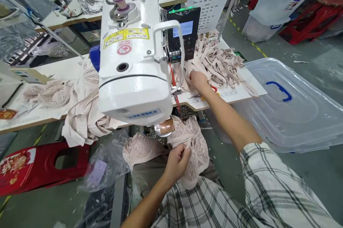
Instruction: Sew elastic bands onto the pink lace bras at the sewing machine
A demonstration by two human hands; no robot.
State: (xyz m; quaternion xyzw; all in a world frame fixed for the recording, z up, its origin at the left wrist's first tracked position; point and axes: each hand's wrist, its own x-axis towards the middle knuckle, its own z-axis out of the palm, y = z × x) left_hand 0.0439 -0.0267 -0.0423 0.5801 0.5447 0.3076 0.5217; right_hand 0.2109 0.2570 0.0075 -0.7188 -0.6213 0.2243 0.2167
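Across my lap lies a beige lace bra (197,145), partly below the sewing machine (135,88). My left hand (178,162) is closed on it, with a narrow strap end pinched between thumb and fingers. The bra's other cup (140,147) rests to the left on my leg. Farther forward, my right hand (198,80) is at the near left side of a pile of beige straps (217,60). Its fingers are curled in among the straps and look closed on one, though the fingertips are partly hidden.
Beside the right hand lie red-handled scissors (213,88). A control panel (184,35) stands behind it. More beige pieces (85,113) hang over the table's left edge. A clear plastic lid (294,113) is at the right, a red stool (45,167) at lower left.
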